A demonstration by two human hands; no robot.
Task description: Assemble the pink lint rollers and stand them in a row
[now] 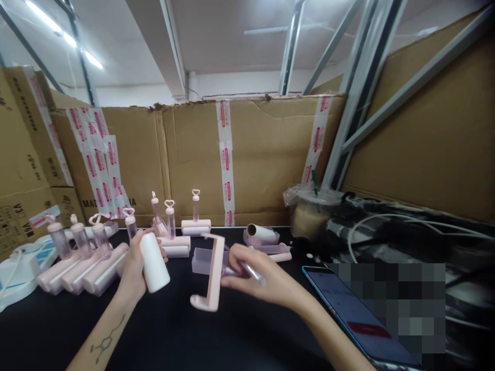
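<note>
My left hand is wrapped round a white sticky-paper roll, held tilted above the black table. In my right hand is a pink lint roller frame, gripped by its clear handle; its bracket faces left and has no roll on it. Behind the frame lies a translucent lilac cover. Assembled pink lint rollers with heart-shaped handle tops stand in a row on the left, and several more stand farther back.
A cover with a roll lies at the back, near other pink parts. On the right are a drink cup, a phone and white cables. A power strip sits far left. Cardboard walls enclose the table.
</note>
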